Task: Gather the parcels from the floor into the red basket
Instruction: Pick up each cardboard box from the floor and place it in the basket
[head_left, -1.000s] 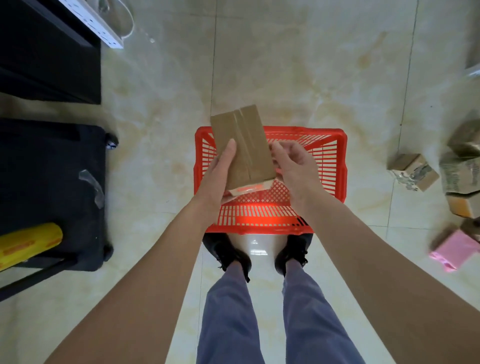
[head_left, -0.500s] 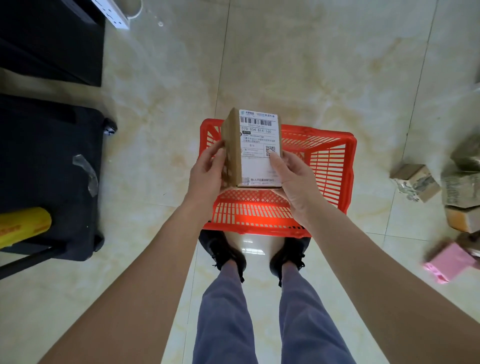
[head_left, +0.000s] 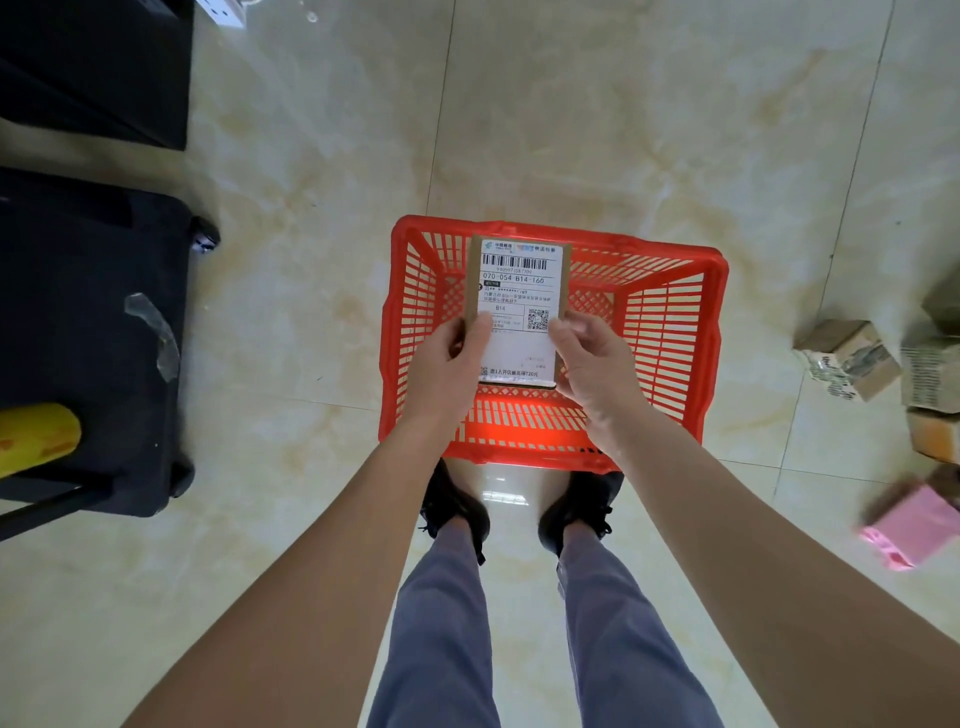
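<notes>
Both hands, left (head_left: 451, 364) & right (head_left: 592, 364), clamp box (head_left: 518, 306) above basket (head_left: 714, 322), nothing in it; parcels (head_left: 852, 358) right of hands, still on floor.

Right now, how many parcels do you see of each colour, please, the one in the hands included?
brown parcel, held by left hand and right hand: 1
brown parcels on the floor: 5, four of them cut off by the picture's edge
pink parcel, on the floor: 1
Total: 7
</notes>
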